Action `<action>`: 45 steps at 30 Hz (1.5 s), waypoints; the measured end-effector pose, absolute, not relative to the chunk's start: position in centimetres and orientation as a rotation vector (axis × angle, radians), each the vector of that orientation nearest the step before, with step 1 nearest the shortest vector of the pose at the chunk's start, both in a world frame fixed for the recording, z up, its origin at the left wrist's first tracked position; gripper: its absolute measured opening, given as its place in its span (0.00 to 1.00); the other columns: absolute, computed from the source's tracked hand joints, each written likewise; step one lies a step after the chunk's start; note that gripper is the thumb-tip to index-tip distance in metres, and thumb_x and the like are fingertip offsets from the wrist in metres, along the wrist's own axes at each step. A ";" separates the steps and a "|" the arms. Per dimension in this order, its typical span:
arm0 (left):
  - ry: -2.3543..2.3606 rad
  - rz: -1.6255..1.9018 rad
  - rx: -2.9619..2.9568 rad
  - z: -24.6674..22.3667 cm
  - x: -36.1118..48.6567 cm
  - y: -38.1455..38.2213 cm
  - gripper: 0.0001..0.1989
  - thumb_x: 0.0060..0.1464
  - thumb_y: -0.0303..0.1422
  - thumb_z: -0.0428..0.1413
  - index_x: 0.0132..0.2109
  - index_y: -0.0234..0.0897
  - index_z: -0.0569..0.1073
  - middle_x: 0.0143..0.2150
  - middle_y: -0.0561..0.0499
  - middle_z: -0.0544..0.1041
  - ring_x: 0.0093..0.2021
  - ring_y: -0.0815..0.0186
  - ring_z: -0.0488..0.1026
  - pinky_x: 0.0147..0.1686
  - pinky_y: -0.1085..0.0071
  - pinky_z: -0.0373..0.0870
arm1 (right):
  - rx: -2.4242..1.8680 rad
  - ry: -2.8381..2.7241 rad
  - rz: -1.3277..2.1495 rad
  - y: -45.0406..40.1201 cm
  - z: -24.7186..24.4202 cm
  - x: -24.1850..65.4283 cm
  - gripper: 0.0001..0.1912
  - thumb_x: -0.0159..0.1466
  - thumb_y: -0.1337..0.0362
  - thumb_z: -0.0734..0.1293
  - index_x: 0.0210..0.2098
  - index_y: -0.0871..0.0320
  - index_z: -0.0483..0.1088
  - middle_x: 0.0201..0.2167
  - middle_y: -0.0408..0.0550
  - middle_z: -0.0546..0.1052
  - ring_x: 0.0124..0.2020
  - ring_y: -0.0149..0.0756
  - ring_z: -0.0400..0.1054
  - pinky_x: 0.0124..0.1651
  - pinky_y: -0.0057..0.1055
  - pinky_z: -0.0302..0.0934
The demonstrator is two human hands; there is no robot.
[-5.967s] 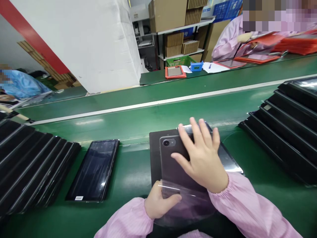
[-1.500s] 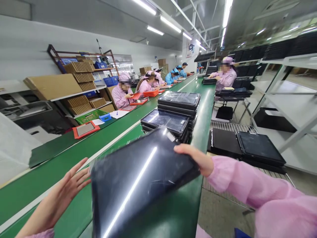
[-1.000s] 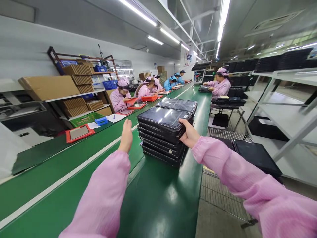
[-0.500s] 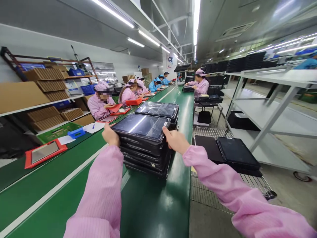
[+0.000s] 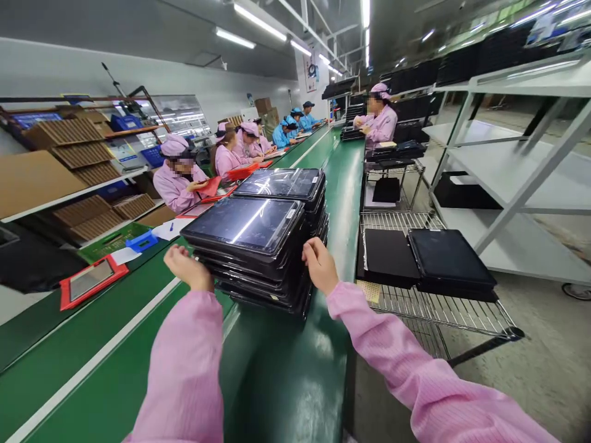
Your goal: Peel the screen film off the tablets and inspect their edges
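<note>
A near stack of black tablet-like screen panels (image 5: 244, 227) stands on the green conveyor belt, its layers slightly uneven. The glossy top panel has a small white label near its right corner. My left hand (image 5: 188, 267) is beside the stack's front left corner, fingers loosely bent and apart, holding nothing. On the other side, my right hand (image 5: 320, 266) is by the stack's right face with its fingers loosely curled and nothing in them; whether the fingertips touch the stack is unclear. Directly behind is a second stack of panels (image 5: 279, 183).
A wire rack (image 5: 443, 314) at right carries black panels (image 5: 450, 258). White shelving (image 5: 549, 184) stands beyond. Left of the belt (image 5: 286, 381) lie a red-framed panel (image 5: 92, 282) and a blue tray (image 5: 142, 242). Several co-workers in pink and blue sit or stand along the line.
Both hands have let go of the top panel and moved down and outward beside the stack. The top panel now rests on the pile. The camera view has tilted down slightly.
</note>
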State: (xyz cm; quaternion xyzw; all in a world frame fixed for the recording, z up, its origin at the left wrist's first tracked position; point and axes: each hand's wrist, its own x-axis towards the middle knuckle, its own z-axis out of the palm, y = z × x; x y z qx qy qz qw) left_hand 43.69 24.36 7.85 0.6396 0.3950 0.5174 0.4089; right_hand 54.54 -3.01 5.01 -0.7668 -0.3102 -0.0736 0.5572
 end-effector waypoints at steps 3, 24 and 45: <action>1.202 1.260 1.555 1.8 42.0 20.3 0.26 0.65 0.34 0.31 0.65 0.27 0.49 0.68 0.32 0.56 0.70 0.53 0.54 0.68 0.56 0.49 | -1.741 -0.648 -0.290 -2.1 0.3 53.6 0.16 0.69 0.57 0.53 0.49 0.58 0.64 0.47 0.57 0.74 0.50 0.42 0.69 0.54 0.38 0.63; 0.428 0.341 2.623 -6.5 36.0 2.0 0.30 0.65 0.37 0.47 0.70 0.31 0.56 0.70 0.31 0.59 0.71 0.45 0.54 0.68 0.45 0.51 | -1.685 -0.523 -0.588 -0.1 -6.6 57.6 0.24 0.65 0.64 0.56 0.59 0.62 0.63 0.56 0.57 0.69 0.58 0.46 0.64 0.63 0.51 0.55; 0.619 0.563 2.028 -4.7 36.5 5.9 0.36 0.55 0.28 0.47 0.71 0.28 0.52 0.49 0.41 0.76 0.49 0.54 0.73 0.58 0.56 0.64 | -1.828 -0.120 -0.418 -0.6 -7.4 60.6 0.17 0.69 0.59 0.67 0.54 0.60 0.69 0.52 0.52 0.73 0.49 0.41 0.72 0.50 0.45 0.70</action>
